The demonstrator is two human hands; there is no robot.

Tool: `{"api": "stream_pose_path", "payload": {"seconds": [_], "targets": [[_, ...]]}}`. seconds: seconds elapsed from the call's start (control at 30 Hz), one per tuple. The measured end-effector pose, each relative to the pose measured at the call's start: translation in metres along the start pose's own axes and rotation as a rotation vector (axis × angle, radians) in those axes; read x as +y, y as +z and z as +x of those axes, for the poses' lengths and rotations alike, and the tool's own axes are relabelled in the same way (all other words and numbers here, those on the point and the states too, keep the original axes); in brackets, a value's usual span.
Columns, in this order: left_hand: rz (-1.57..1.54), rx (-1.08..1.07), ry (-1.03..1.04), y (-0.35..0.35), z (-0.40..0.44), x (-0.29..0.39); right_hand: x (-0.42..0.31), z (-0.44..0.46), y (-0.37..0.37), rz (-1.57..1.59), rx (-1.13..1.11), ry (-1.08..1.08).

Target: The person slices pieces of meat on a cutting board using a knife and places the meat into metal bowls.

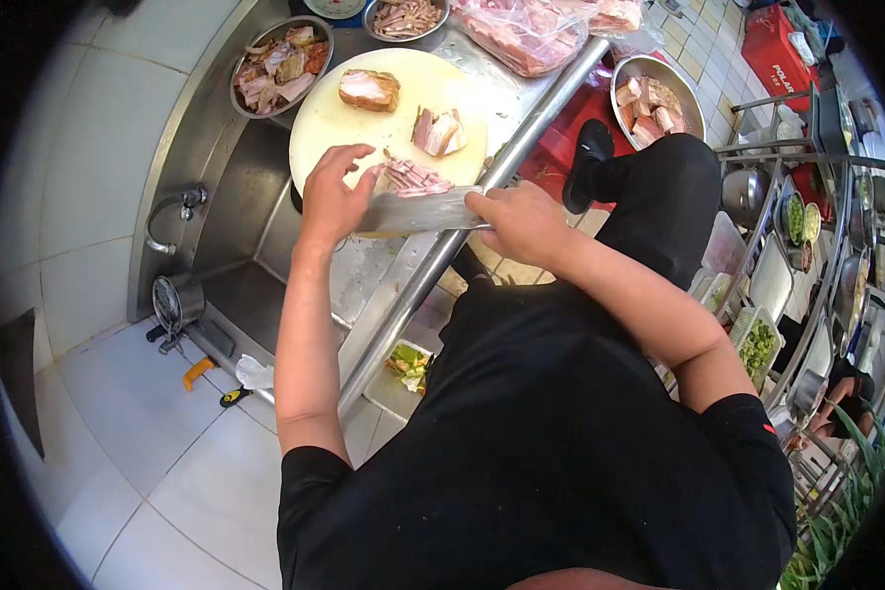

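Note:
My right hand [523, 222] is closed around the handle end of a cleaver [425, 210], its broad blade lying across the near edge of a round cutting board [317, 126]. Just beyond the blade lies a small heap of sliced pork strips [415, 177]. At the blade's left end is my left hand [338, 197], thumb and fingers apart, with nothing seen in its grasp; whether it touches the blade I cannot tell. Farther back on the board sit a browned pork chunk [369, 89] and a second pork piece [440, 133].
Bowls of cut meat [282, 69] and meat strips [406, 18] stand behind the board. Bagged raw meat [526, 29] lies at the back right. A sink [256, 305] with a tap [179, 211] is on the left. Lower right of the bag is a meat bowl [700, 108].

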State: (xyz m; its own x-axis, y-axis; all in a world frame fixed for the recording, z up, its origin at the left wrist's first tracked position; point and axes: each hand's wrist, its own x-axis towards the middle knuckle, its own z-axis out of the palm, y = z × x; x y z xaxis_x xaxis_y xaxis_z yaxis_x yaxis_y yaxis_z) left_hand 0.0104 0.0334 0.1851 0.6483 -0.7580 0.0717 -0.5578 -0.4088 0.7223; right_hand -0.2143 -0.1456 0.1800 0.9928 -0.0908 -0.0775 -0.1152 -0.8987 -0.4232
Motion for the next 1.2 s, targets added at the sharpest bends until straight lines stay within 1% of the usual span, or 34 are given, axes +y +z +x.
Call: {"api": "stream_pose_path", "payload": {"seconds": [0.03, 0.07, 0.1, 0.17, 0.2, 0.23, 0.3, 0.33, 0.37, 0.43, 0.47, 0.53, 0.57, 0.63, 0.67, 0.7, 0.73, 0.77, 0.8, 0.83, 0.87, 0.9, 0.93, 0.97, 1.03, 1.1, 1.17, 1.2], "targets": [[-0.038, -0.023, 0.006, 0.002, 0.006, 0.001, 0.003, -0.003, -0.003, -0.004, -0.020, -0.039], [-0.048, -0.067, 0.124, 0.006, 0.010, 0.001, 0.006, -0.003, -0.003, -0.003, -0.016, -0.031], [-0.049, -0.074, 0.132, 0.010, 0.012, 0.003, 0.013, -0.001, -0.002, 0.002, -0.005, -0.069], [0.008, -0.520, 0.105, 0.019, 0.014, 0.008, 0.022, 0.005, 0.000, 0.000, 0.014, -0.110], [0.010, -0.523, 0.163, 0.027, 0.013, 0.004, 0.023, 0.011, 0.002, -0.015, 0.033, -0.134], [0.017, -0.523, 0.166, 0.032, 0.014, -0.001, 0.024, 0.015, 0.005, -0.027, 0.051, -0.158], [0.051, -0.454, 0.147, 0.041, 0.015, -0.011, 0.018, 0.020, 0.006, -0.043, 0.027, -0.162], [0.136, -0.461, 0.116, 0.042, 0.015, -0.017, 0.015, 0.020, 0.007, -0.062, -0.006, -0.168], [0.137, -0.467, 0.119, 0.043, 0.016, -0.021, 0.015, 0.018, 0.008, -0.059, -0.004, -0.162], [0.159, -0.493, 0.054, 0.046, 0.014, -0.031, 0.015, 0.013, 0.008, -0.043, -0.055, -0.253], [0.156, -0.496, 0.051, 0.044, 0.015, -0.033, 0.017, 0.010, 0.006, -0.041, -0.060, -0.251], [0.097, -0.356, 0.085, 0.040, 0.014, -0.037, 0.023, -0.004, -0.002, 0.001, 0.015, -0.299], [0.092, -0.359, 0.078, 0.035, 0.015, -0.036, 0.029, -0.010, -0.011, 0.005, 0.006, -0.298], [-0.001, -0.127, 0.026, 0.021, 0.019, -0.028, 0.044, -0.020, -0.041, 0.022, -0.110, -0.116], [-0.003, -0.128, 0.022, 0.016, 0.016, -0.022, 0.048, -0.023, -0.064, 0.050, -0.126, 0.009], [-0.019, -0.011, -0.059, 0.009, 0.008, -0.014, 0.052, -0.026, -0.083, 0.078, -0.138, 0.135], [-0.035, 0.108, -0.136, 0.005, -0.002, -0.008, 0.062, -0.031, -0.092, 0.105, -0.056, 0.176], [-0.038, 0.120, -0.126, 0.010, -0.015, -0.006, 0.073, -0.035, -0.101, 0.130, 0.028, 0.219], [-0.041, 0.128, -0.117, 0.021, -0.031, -0.003, 0.079, -0.035, -0.110, 0.214, 0.053, 0.314], [-0.081, 0.020, -0.103, 0.038, -0.047, 0.003, 0.085, -0.034, -0.115, 0.239, 0.128, 0.358], [-0.120, -0.085, -0.089, 0.059, -0.062, 0.009, 0.093, -0.032, -0.114, 0.248, 0.195, 0.358], [0.025, -0.172, 0.011, 0.079, -0.071, 0.014, 0.102, -0.027, -0.113, 0.257, 0.264, 0.353], [0.172, -0.258, 0.110, 0.098, -0.079, 0.017, 0.114, -0.022, -0.108, 0.358, 0.274, 0.401], [0.175, -0.257, 0.112, 0.118, -0.084, 0.015, 0.120, -0.016, -0.103, 0.359, 0.277, 0.400], [0.208, -0.168, 0.118, 0.151, -0.091, 0.006, 0.130, -0.004, -0.093, 0.450, 0.423, 0.366], [0.250, -0.161, 0.150, 0.168, -0.093, -0.005, 0.143, 0.002, -0.081, 0.478, 0.431, 0.365], [0.295, -0.159, 0.175, 0.173, -0.094, -0.013, 0.145, 0.004, -0.075, 0.573, 0.395, 0.452], [0.278, -0.207, 0.169, 0.172, -0.095, -0.017, 0.145, 0.005, -0.075, 0.580, 0.393, 0.454]]}}
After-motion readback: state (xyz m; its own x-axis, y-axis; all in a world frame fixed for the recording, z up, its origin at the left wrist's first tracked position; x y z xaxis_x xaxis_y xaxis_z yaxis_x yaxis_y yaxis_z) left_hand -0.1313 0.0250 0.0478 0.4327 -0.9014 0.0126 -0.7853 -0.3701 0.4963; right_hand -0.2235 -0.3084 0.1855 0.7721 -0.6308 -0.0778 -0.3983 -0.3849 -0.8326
